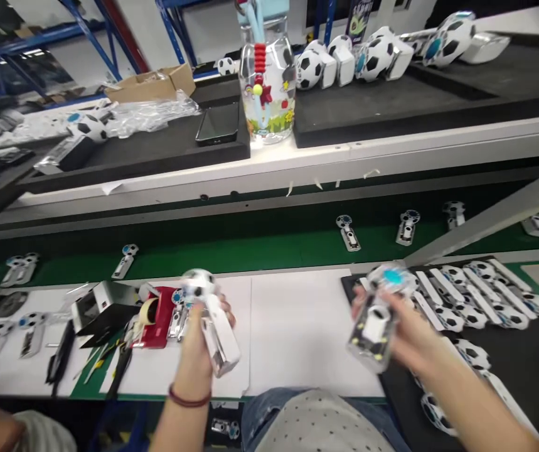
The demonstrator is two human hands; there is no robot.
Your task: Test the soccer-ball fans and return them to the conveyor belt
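Note:
My left hand (194, 342) is closed around a white soccer-ball-headed device (221, 336), its round patterned head up and its long handle tilted down to the right. My right hand (403, 323) grips a soccer-ball device with a blue centre (375, 329); its inner side with a white part faces me, blurred by motion. Both are held above white paper (297, 333) on the bench. To the right of my right hand, a black foam tray (518, 370) bears rows of similar devices. Several more, next to a red tape dispenser (160, 317), lie just left of my left hand.
Behind the bench runs a green conveyor (250, 242) carrying scattered devices. Above it, a shelf (269, 164) holds a clear bottle (268, 81), a phone (217, 123) and more devices. Pliers (121, 361) and a black box (104, 307) lie left. A slanted post (490, 216) crosses at right. Another person's arm (0, 430) shows lower left.

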